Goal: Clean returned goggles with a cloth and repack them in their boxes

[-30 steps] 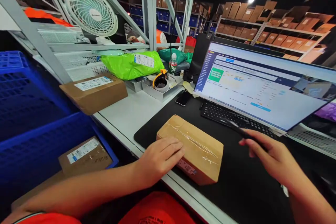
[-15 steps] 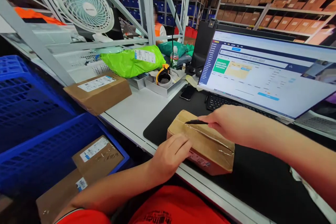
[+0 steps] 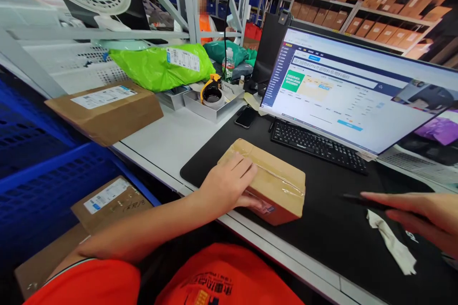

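"So, in the head view, what was hard to make out?"

"The right hand (image 3: 425,212) ran off the right edge, and the slim dark tool (image 3: 363,200) in it was blurred. The left hand (image 3: 229,183) hid one end of the cardboard box (image 3: 282,178) and part of its label (image 3: 265,207)."

"How were the hands?"

"The left was partly curled, gripping the box's near edge, fingers on top and thumb against the side. The right was closed around the tool, index finger along it, well apart from the box."

"Where was the box?"

"On the black mat (image 3: 322,248), in front of the keyboard (image 3: 315,145)."

"Anything different?"

"Half a second earlier, the tool had been over the box top; now it was off to the right."
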Demonstrator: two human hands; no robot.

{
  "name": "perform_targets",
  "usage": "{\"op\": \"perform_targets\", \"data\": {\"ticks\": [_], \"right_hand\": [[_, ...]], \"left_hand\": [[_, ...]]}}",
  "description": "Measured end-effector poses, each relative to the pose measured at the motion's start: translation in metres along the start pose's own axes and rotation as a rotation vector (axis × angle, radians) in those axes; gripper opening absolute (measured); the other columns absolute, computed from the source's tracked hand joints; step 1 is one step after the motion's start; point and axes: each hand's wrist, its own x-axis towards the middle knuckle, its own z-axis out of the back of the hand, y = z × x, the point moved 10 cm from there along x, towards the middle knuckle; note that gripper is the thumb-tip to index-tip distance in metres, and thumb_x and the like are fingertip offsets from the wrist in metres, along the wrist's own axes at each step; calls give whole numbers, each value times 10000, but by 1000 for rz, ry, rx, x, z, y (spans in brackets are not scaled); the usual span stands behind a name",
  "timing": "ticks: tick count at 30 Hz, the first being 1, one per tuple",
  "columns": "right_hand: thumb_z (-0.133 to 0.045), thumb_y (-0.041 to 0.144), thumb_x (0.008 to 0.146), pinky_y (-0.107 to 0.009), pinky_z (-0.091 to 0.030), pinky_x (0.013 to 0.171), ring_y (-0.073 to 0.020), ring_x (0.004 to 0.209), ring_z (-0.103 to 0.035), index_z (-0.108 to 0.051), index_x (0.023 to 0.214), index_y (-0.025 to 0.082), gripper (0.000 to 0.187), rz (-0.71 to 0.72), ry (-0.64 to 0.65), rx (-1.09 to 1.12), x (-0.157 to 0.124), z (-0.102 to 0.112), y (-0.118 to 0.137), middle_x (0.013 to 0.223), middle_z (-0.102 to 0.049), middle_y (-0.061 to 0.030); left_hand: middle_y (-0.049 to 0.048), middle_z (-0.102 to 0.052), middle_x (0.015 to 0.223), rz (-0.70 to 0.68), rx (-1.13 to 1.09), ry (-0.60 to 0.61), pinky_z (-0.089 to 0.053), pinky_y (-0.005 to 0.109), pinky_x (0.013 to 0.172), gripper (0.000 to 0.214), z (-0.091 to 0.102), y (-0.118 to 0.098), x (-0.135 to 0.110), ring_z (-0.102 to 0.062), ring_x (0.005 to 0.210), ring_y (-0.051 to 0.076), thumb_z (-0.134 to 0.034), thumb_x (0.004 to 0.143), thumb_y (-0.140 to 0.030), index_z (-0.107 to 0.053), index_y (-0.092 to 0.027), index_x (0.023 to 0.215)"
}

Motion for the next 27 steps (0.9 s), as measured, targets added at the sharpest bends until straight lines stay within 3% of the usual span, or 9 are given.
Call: {"op": "perform_targets", "data": {"ticks": [2,4,6,8,10,14,19,23,27], "right_hand": [[-706,704,676,-544,-516,666,-360,813,-728,-755,1087,478,470,56,154,-71,4,-22,12,1029,-771,-156],[-623,644,809,-533,-540,796,-339,902,-717,-725,1194,371,483,83,79,-21,13,-34,40,1097,-758,-132],[-659,596,795,-474,-560,767,-297,848,-698,-683,1230,268,546,94,-9,116,23,-57,74,1022,-743,-106],[-691,557,779,-407,-562,767,-246,825,-668,-625,1280,231,601,127,70,311,32,-100,108,933,-695,-63],[-768,515,715,-379,-556,815,-232,905,-645,-558,1333,213,719,140,128,482,39,-136,133,1001,-655,-56],[-847,439,650,-371,-519,901,-219,974,-601,-525,1341,212,796,198,369,672,38,-188,161,1064,-622,-46],[-815,367,685,-403,-473,961,-228,1020,-571,-510,1325,224,723,196,383,657,34,-192,159,1096,-620,-44],[-838,382,639,-410,-467,970,-236,1031,-560,-512,1297,213,754,185,363,682,35,-192,159,1104,-605,-49],[-871,427,580,-386,-474,937,-226,985,-555,-513,1284,189,825,134,330,816,37,-194,154,1013,-583,-36]], "left_hand": [[170,-690,1111,4,-29,9,-538,472,962,722,-4,1,1,-631,1091,338,-635,781,-727,-631,-95,1130],[172,-693,1158,8,-79,35,-541,467,958,719,-8,3,3,-633,1092,325,-654,758,-730,-631,-111,1121],[173,-686,1215,5,-102,76,-544,450,956,739,-12,3,4,-637,1098,315,-680,726,-732,-625,-119,1134],[176,-674,1255,-1,-74,115,-540,437,962,770,-14,0,5,-634,1119,319,-734,699,-701,-611,-110,1176],[181,-653,1292,0,-16,162,-522,446,988,814,-17,-4,4,-618,1156,336,-788,696,-640,-575,-97,1264],[176,-629,1317,25,14,225,-506,474,1003,840,-18,-8,3,-587,1197,359,-811,720,-583,-528,-120,1361],[177,-640,1258,-24,-43,265,-471,528,1042,766,-19,-11,9,-571,1210,374,-843,711,-515,-560,-117,1301],[158,-649,1181,-112,-119,338,-513,479,956,685,-25,-31,21,-610,1097,326,-795,766,-527,-563,-116,1263],[130,-651,1157,-58,-171,401,-519,459,913,737,-31,-37,38,-617,1069,322,-845,703,-515,-568,-136,1271]]}}
